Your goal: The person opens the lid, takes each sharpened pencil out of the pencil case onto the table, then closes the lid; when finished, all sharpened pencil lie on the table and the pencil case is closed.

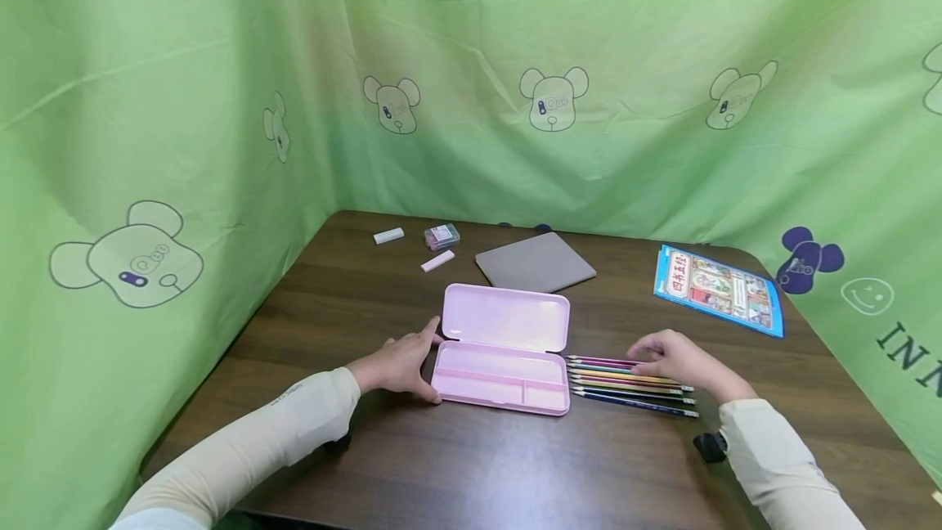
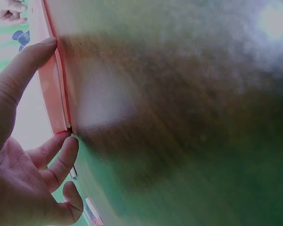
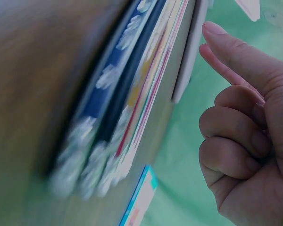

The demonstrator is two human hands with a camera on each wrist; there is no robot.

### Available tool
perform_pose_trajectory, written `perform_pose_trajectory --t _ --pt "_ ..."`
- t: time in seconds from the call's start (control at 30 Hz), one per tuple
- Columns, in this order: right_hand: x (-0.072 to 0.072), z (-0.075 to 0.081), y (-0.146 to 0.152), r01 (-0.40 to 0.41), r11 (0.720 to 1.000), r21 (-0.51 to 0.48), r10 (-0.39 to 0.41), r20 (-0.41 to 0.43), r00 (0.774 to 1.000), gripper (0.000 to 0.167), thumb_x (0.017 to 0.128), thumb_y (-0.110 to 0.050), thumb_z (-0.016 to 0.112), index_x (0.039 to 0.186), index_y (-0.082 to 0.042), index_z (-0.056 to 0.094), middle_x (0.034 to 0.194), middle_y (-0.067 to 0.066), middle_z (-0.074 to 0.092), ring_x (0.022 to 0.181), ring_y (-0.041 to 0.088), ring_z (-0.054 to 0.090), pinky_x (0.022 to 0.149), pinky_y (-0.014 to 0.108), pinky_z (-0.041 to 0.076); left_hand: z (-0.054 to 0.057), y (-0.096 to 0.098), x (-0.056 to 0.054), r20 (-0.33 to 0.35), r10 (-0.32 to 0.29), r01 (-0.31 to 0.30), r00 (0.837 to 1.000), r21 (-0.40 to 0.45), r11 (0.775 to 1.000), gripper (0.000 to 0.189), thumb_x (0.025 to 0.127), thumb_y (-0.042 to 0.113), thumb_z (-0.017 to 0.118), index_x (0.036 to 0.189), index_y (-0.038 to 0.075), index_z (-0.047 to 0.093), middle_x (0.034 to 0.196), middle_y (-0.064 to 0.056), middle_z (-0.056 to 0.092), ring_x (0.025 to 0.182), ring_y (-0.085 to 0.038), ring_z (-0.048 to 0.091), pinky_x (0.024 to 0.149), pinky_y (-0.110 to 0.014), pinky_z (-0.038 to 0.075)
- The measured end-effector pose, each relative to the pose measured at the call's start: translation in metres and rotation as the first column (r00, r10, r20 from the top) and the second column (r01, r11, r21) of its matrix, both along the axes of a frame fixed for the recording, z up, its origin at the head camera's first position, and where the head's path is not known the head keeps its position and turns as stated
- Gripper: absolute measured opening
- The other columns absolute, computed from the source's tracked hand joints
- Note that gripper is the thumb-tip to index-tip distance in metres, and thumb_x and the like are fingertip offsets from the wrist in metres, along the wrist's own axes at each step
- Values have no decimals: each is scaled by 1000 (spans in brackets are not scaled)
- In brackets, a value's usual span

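A pink pencil case (image 1: 504, 318) stands with its lid raised, its divided tray bare inside. My left hand (image 1: 401, 360) holds its left end, thumb at the front corner and fingers toward the hinge side. In the left wrist view the thumb (image 2: 40, 52) presses on the case's side wall (image 2: 50, 101). To the right of the case lies a row of several pencils (image 1: 633, 384), tips toward the case. Over their far side hovers my right hand (image 1: 677, 362), nothing in its grasp. The right wrist view has its index finger and thumb extended, the other fingers curled, apart from the pencils (image 3: 118, 89).
Behind the case lies a flat grey notebook (image 1: 536, 262). A blue-edged booklet (image 1: 719, 289) is at the back right. At the back left are a white eraser-like block (image 1: 388, 235), a small clear box (image 1: 441, 236) and a pink stick (image 1: 437, 261). Green curtains (image 1: 471, 105) surround the table.
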State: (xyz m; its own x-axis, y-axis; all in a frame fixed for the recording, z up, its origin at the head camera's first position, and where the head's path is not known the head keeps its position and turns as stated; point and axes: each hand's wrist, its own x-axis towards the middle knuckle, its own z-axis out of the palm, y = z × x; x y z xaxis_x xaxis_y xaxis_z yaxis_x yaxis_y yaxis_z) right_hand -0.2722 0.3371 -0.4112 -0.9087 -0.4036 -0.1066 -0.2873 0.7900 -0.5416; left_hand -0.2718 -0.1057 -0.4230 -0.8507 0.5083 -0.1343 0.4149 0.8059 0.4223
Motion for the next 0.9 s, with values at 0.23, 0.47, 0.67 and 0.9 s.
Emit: perform_pose_trajectory --t 0.23,0.47,0.67,0.9 --pt "-21 3 -20 -48 998 30 48 -32 998 26 80 -20 71 99 -3 69 81 2 66 61 6 43 59 25 40 -2 1 -2 -1 2 -2 1000 1 1000 123 61 44 84 146 -1 8 136 -1 49 126 -25 43 97 -60 29" --pt "-36 7 -37 -48 998 44 49 -24 999 23 80 -17 71 99 -4 68 89 6 68 69 11 49 63 28 42 -2 2 -3 -9 -3 3 1000 1 1000 123 61 45 83 146 -2 8 136 1 49 126 -24 44 96 -59 30" --pt "-44 11 -46 -71 997 35 72 -44 996 28 79 -15 72 102 -1 67 92 8 68 71 12 51 66 30 44 -2 2 -3 -7 3 -3 1000 -7 1000 123 61 44 83 147 -2 8 136 0 49 127 -24 43 97 -59 28" --pt "-51 19 -57 -102 994 31 104 -74 992 40 78 -13 72 114 2 61 64 1 51 57 9 40 57 26 39 -3 1 -1 0 9 -9 1000 -6 1000 123 60 44 84 146 -2 9 135 0 49 126 -24 43 97 -59 29"
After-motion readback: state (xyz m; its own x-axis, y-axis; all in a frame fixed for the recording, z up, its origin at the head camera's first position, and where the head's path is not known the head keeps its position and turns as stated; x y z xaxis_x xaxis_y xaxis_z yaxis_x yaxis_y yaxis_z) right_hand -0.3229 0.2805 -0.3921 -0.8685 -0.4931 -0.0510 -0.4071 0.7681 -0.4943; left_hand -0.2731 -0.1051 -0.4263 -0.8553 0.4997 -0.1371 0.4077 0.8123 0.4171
